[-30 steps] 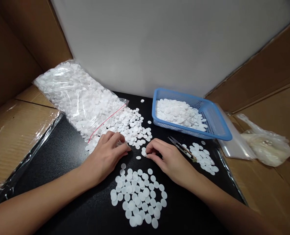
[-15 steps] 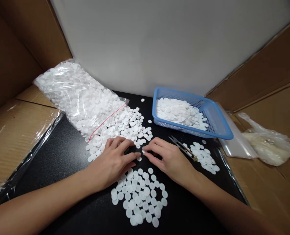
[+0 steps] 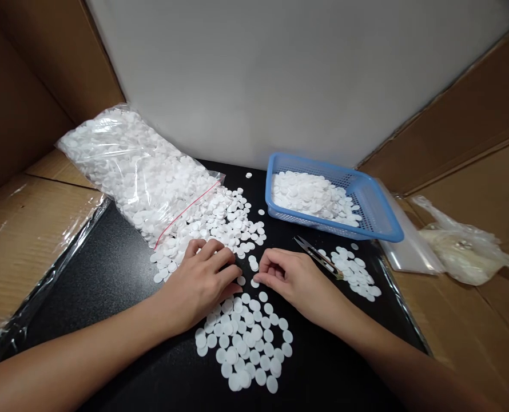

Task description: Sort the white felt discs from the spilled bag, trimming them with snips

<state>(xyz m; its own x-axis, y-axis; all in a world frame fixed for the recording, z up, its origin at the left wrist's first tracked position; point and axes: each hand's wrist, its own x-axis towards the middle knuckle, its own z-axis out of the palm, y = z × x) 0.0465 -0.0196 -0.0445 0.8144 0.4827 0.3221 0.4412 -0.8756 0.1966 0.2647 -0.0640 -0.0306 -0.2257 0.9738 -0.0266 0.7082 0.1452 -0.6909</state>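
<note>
Apparently a makeshift workshop corner: brown cardboard sheets point(image 3: 35, 234) flank a black speckled counter point(image 3: 108, 274) against a plain grey wall point(image 3: 237, 86), with small round white discs point(image 3: 257, 332) in bulk, a blue perforated plastic basket point(image 3: 368, 206) and metal thread snips point(image 3: 317, 256).

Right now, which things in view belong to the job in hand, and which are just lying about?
Likely in the job:
loose discs between left hand and right hand
front discs
big bag of discs
blue basket, holding similar discs

Probably just lying about:
scissors
flat clear plastic
smaller bag far right
</note>
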